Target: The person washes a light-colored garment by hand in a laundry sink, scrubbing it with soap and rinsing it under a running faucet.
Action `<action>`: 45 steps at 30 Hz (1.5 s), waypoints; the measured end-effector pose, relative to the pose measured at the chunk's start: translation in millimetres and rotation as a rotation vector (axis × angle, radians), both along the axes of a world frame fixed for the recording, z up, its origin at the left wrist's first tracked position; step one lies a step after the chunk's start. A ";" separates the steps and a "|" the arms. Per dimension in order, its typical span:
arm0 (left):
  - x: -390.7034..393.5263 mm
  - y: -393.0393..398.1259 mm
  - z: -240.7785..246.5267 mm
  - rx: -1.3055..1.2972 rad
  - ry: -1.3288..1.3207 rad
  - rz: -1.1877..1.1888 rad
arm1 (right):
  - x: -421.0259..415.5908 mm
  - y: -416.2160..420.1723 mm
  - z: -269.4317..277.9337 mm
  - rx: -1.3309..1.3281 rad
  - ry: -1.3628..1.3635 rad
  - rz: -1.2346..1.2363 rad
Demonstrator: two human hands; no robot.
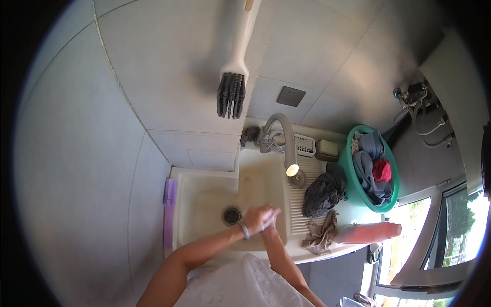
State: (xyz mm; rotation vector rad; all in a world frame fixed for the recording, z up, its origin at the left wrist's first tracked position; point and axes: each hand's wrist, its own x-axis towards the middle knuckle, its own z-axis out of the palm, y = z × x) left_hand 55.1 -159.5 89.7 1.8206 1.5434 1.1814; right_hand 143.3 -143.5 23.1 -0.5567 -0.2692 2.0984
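My left hand (254, 222), with a pale band at the wrist, lies against my right hand (271, 221) over the cream laundry sink (207, 197). The hands overlap and are blurred. Something whitish, like lather, shows between them, but I cannot tell whether a small object is held there. Left of the hands is the round sink drain (232, 215). Above and to the right of them curves the grey gooseneck faucet (285, 134); no water stream shows from its spout. A dark wet cloth (325, 192) lies bunched on the ribbed washboard (297, 207) to the right.
A teal basin (347, 169) of clothes stands at right. Near it are a brown rag (322, 235), a pinkish bottle (368, 233), a soap bar (328, 147) and a white basket (305, 145). A purple brush (168, 215) lies left. A white-handled brush (234, 65) hangs on the wall.
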 end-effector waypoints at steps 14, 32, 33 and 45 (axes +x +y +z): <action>-3.5 13.9 -2.2 0.070 -0.075 -0.002 | 10.0 -2.1 -56.0 0.386 -0.614 0.000; 19.5 -2.3 6.1 0.351 0.067 0.018 | 8.5 9.8 -30.6 0.126 0.168 0.065; 22.7 -10.4 -0.1 0.329 0.278 0.025 | 10.6 3.1 -29.5 0.067 0.086 0.055; -87.9 36.7 -4.4 -0.341 -0.503 -0.285 | 10.9 24.3 105.6 0.046 -0.408 0.113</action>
